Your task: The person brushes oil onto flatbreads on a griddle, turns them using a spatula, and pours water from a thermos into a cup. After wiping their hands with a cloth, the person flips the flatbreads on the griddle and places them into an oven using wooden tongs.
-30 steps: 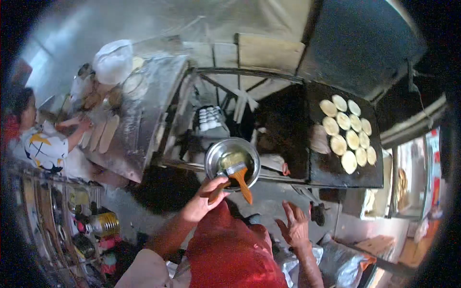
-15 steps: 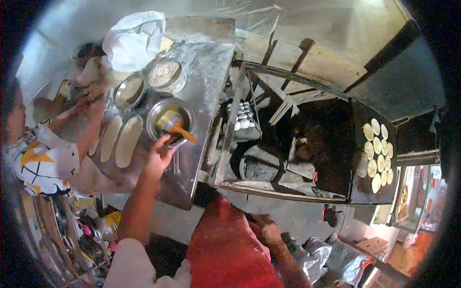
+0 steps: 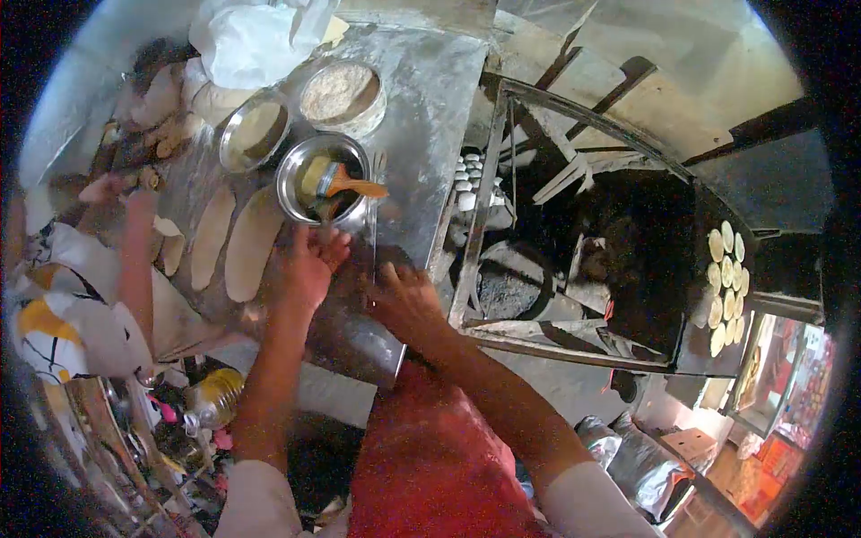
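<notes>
Steel shines on the bowl (image 3: 285, 184), which sits on the metal table (image 3: 430, 81) with a brush (image 3: 357, 186) in it, the bristles at a yellowish content and the orange wooden handle lying out over the rim toward the right. The left hand (image 3: 309, 262) is at the bowl's near side, its fingers part spread and pointing at the rim; whether they touch it, I cannot tell. The right hand (image 3: 404, 291) is beside it, low over the near part of the table, the fingers bent downward and blurred, so whether they hold anything is unclear. A thin rod (image 3: 373, 215) lies between the bowl and the table's right edge. Behind the bowl are a tub (image 3: 381, 118) of pale flour-like stuff and a pan (image 3: 226, 143), with a white bag (image 3: 247, 45) beyond them. Long flat dough pieces (image 3: 251, 247) lie to the left of the bowl, and past them a co-worker (image 3: 85, 314) in a white, yellow and black top reaches over the table. To the right, white round lumps (image 3: 466, 179) sit by the dark frame (image 3: 484, 193), and at far right pale discs (image 3: 726, 273) are grouped on a dark plate (image 3: 695, 345).
</notes>
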Demonstrator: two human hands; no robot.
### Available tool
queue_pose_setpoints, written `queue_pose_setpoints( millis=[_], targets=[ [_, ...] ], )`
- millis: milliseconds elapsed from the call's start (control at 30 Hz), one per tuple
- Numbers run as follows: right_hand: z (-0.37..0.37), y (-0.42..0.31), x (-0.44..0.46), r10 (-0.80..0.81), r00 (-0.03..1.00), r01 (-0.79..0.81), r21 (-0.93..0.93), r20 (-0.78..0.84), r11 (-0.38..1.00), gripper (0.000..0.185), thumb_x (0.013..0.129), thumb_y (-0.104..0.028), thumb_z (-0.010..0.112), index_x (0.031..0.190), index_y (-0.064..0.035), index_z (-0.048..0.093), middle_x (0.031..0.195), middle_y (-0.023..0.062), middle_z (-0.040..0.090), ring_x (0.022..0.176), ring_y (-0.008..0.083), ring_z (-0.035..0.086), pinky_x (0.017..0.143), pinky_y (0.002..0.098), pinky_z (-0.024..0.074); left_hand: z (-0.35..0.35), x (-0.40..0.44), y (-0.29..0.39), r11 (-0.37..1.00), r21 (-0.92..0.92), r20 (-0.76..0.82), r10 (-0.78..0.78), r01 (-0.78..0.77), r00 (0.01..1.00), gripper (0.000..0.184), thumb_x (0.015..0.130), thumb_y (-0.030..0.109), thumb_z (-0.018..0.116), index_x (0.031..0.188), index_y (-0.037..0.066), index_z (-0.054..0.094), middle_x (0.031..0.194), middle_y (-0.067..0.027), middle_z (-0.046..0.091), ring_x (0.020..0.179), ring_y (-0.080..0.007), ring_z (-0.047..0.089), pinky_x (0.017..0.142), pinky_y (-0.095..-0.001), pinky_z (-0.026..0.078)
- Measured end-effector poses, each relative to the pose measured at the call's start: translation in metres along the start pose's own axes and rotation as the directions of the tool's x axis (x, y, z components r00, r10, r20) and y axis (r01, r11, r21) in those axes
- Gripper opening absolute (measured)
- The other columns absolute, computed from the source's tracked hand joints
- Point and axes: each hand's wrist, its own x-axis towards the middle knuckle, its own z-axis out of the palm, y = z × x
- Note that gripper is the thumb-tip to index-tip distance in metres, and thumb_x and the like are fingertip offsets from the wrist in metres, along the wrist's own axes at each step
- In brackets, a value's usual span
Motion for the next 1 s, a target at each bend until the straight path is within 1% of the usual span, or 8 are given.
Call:
queue_pose_setpoints(
  millis=[100, 300, 333, 467, 600, 700, 933, 1000],
  targets=[
    [0.008, 0.003, 0.005, 0.030, 0.999, -0.031, 0.018, 0.031, 0.999, 0.044, 0.084, -0.033, 0.065, 0.123, -0.0144, 0.058, 0.115, 0.0163, 0.057, 0.087, 0.0344, 0.065, 0.078, 0.0532, 0.0510, -0.006, -0.036, -0.031, 0.989, 0.068, 0.015, 0.128, -0.129, 0.992, 0.049, 0.096, 0.044, 0.055, 0.127, 0.006, 0.050, 0.109, -0.0132, 0.060, 0.094, -0.0305, 0.064, 0.078, -0.0441, 0.055],
    [0.039, 0.048, -0.070, 0.490, 0.792, -0.595, 0.280, 0.365, 0.753, 0.041, 0.094, -0.032, 0.046, 0.126, -0.0075, 0.049, 0.124, 0.0364, 0.052, 0.098, 0.0488, 0.062, 0.081, 0.0522, 0.0516, -0.028, -0.095, -0.110, 0.730, 0.626, 0.039, 0.322, -0.275, 0.946, 0.044, 0.097, 0.035, 0.057, 0.131, 0.007, 0.049, 0.102, -0.0085, 0.061, 0.086, -0.0183, 0.062, 0.078, -0.0350, 0.053],
    [-0.048, 0.043, -0.067, 0.529, 0.685, -0.721, 0.358, 0.501, 0.594, 0.040, 0.093, -0.024, 0.046, 0.130, -0.0077, 0.044, 0.121, 0.0356, 0.054, 0.093, 0.0485, 0.062, 0.075, 0.0523, 0.0531, -0.030, -0.102, -0.123, 0.764, 0.590, 0.030, 0.301, -0.260, 0.953, 0.043, 0.097, 0.033, 0.057, 0.131, 0.007, 0.050, 0.100, -0.0077, 0.062, 0.085, -0.0157, 0.061, 0.077, -0.0329, 0.052],
    [-0.054, 0.068, -0.199, 0.551, 0.831, -0.555, 0.189, 0.075, 0.810, 0.063, 0.087, -0.013, 0.051, 0.147, -0.0160, 0.033, 0.120, 0.0302, 0.056, 0.070, 0.0416, 0.065, 0.056, 0.0502, 0.0526, 0.042, -0.142, -0.166, 0.547, 0.752, 0.320, 0.184, -0.367, 0.930, 0.036, 0.099, 0.030, 0.055, 0.126, 0.006, 0.054, 0.096, -0.0058, 0.066, 0.081, -0.0112, 0.061, 0.069, -0.0251, 0.048],
    [-0.121, 0.072, -0.335, 0.868, 0.496, -0.842, 0.261, 0.031, 0.472, 0.065, 0.093, -0.014, 0.046, 0.152, -0.0144, 0.019, 0.109, 0.0267, 0.060, 0.081, 0.0441, 0.062, 0.065, 0.0504, 0.0516, 0.100, -0.145, -0.224, 0.484, 0.785, 0.509, -0.149, -0.386, 0.848, 0.026, 0.100, 0.028, 0.052, 0.101, 0.004, 0.061, 0.094, -0.0047, 0.067, 0.083, -0.0116, 0.062, 0.068, -0.0258, 0.047],
    [-0.127, 0.073, -0.451, 0.951, 0.308, -0.943, 0.134, 0.006, 0.304, 0.049, 0.094, -0.017, 0.046, 0.142, -0.0150, 0.038, 0.103, 0.0244, 0.064, 0.081, 0.0445, 0.063, 0.068, 0.0504, 0.0506, 0.160, -0.148, -0.277, 0.439, 0.775, 0.602, -0.292, -0.456, 0.743, 0.027, 0.100, 0.028, 0.051, 0.098, 0.004, 0.062, 0.094, -0.0048, 0.067, 0.083, -0.0115, 0.063, 0.068, -0.0257, 0.047],
    [-0.034, 0.038, -0.729, 0.892, -0.432, -0.759, 0.479, 0.135, -0.441, 0.018, 0.086, -0.022, 0.056, 0.095, -0.0071, 0.063, 0.083, 0.0224, 0.067, 0.077, 0.0434, 0.065, 0.066, 0.0539, 0.0498, 0.270, -0.177, -0.452, 0.376, 0.759, 0.648, -0.508, -0.531, 0.568, 0.038, 0.100, 0.029, 0.051, 0.133, 0.009, 0.051, 0.109, -0.0036, 0.065, 0.083, -0.0111, 0.063, 0.066, -0.0248, 0.049],
    [0.037, 0.011, -0.828, 0.853, -0.507, -0.736, 0.452, 0.123, -0.503, 0.019, 0.092, -0.022, 0.054, 0.087, -0.0045, 0.060, 0.076, 0.0112, 0.063, 0.066, 0.0225, 0.059, 0.057, 0.0368, 0.0457, 0.307, -0.189, -0.488, 0.305, 0.811, 0.562, -0.646, -0.500, 0.517, 0.036, 0.098, 0.026, 0.055, 0.130, 0.009, 0.055, 0.107, -0.0030, 0.066, 0.083, -0.0097, 0.062, 0.067, -0.0244, 0.049]
  ],
)
